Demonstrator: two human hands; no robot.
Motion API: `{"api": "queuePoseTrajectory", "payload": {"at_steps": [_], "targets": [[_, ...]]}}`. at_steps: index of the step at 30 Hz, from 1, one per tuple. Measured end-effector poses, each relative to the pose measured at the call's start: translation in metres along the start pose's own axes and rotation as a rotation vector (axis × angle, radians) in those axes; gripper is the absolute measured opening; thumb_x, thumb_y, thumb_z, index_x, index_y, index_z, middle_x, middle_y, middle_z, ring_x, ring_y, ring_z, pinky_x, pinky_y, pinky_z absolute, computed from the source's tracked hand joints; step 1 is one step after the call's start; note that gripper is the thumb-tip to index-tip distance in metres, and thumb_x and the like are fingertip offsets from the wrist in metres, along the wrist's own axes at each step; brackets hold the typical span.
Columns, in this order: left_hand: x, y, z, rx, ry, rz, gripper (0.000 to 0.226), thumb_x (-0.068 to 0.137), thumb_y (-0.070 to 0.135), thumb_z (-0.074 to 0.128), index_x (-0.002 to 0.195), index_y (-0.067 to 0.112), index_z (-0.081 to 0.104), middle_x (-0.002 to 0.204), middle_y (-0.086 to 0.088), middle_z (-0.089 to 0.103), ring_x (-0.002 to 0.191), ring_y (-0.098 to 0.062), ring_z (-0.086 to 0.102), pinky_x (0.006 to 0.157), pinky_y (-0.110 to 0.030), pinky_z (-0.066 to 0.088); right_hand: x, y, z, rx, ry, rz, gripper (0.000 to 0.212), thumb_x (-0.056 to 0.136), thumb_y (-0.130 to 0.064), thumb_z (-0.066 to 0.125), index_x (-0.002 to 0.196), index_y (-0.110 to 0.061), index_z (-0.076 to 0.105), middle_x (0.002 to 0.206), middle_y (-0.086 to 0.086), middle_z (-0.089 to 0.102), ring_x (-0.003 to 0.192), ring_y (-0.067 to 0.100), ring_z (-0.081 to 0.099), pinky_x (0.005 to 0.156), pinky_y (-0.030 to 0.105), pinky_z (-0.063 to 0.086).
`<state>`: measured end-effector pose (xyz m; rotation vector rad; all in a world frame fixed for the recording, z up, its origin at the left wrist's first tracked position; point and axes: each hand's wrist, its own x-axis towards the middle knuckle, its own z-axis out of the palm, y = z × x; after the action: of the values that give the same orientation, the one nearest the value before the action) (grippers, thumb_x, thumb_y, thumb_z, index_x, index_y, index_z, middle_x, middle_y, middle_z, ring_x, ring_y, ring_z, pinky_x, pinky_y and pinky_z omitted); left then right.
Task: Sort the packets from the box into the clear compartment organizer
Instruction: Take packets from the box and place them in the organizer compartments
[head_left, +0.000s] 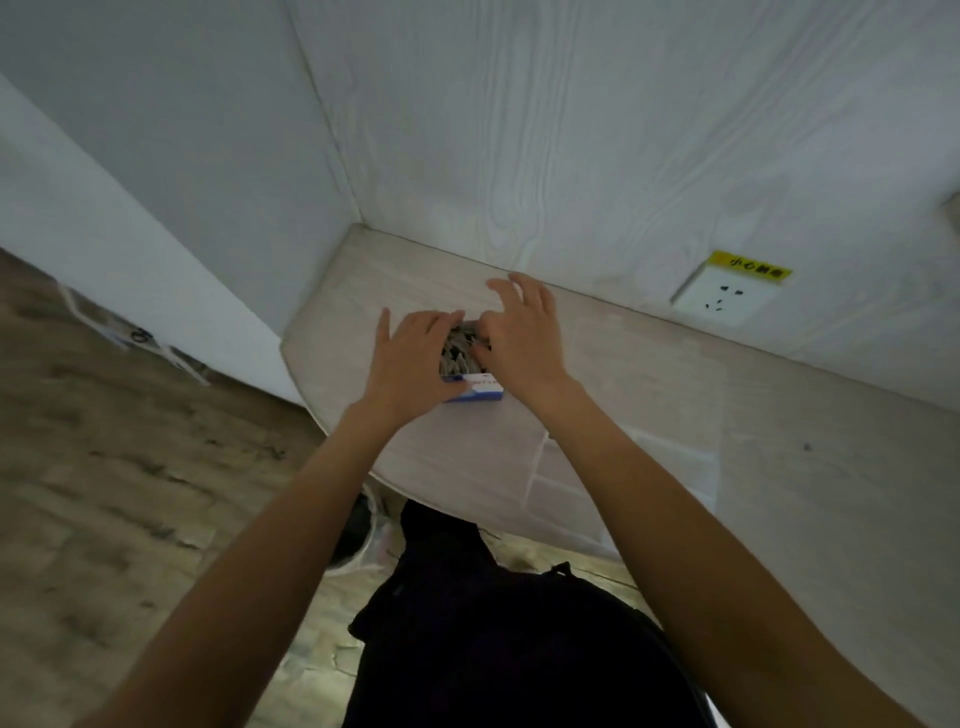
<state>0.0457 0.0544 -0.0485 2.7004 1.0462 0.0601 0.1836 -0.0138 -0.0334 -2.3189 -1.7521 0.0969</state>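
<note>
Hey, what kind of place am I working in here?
Probably a small indoor desk nook, in a home or office. A pale wood-grain tabletop fits into a corner of white panelled walls, a wall socket with a yellow warning sticker sits just above it, and wood-look flooring lies below.

Box (475, 388): only the blue-and-white near end is seen; both long sides are covered by the left hand (410, 358) and right hand (524, 338). Print on the label is too blurred to be read.

Packets (457, 349): a dark, blurred mass is seen between the hands; number and kind cannot be told.

Right hand: thumb and inner fingertips are hidden at the box opening; whether a packet is pinched cannot be told.

Clear compartment organizer (649, 467): faint outlines only are seen on the worktop (779, 415); the near-left part is crossed by the right forearm, and contents cannot be made out.

Floor items (137, 338), left: blurred, unidentified.

Wall fitting (953, 210): cut off by the right edge.
</note>
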Motion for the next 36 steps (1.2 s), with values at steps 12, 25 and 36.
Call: {"api": "queuePoseTrajectory", "payload": {"at_steps": [12,25,36], "targets": [[0.030,0.000,0.005,-0.056,0.099,-0.087,0.081,0.070,0.047,0.073,0.139,0.020,0.039,0.136,-0.003,0.048,0.128,-0.025,0.040,0.112,-0.048,0.014,0.040,-0.002,-0.006,0.042,0.130,0.008,0.016,0.084,-0.007,0.056,0.086,-0.001,0.071,0.105,0.012,0.063,0.098,0.033,0.052,0.078,0.036,0.037],[0.030,-0.002,0.014,-0.104,0.151,-0.057,0.080,0.064,0.041,0.077,0.133,0.015,0.046,0.128,-0.006,0.054,0.118,-0.027,0.049,0.104,-0.046,0.033,0.033,-0.006,0.000,0.144,0.031,0.025,0.016,0.093,-0.010,0.048,0.099,-0.003,0.061,0.094,0.014,0.060,0.083,0.030,0.059,0.059,0.029,0.031],[0.030,-0.001,0.001,-0.088,0.035,-0.071,0.096,0.066,0.055,0.074,0.144,0.018,0.030,0.144,-0.009,0.036,0.133,-0.029,0.030,0.107,-0.045,0.023,0.018,0.024,-0.035,0.518,0.308,0.158,0.020,0.087,0.000,0.058,0.103,-0.002,0.069,0.094,0.012,0.067,0.084,0.021,0.061,0.072,0.018,0.045]]}}
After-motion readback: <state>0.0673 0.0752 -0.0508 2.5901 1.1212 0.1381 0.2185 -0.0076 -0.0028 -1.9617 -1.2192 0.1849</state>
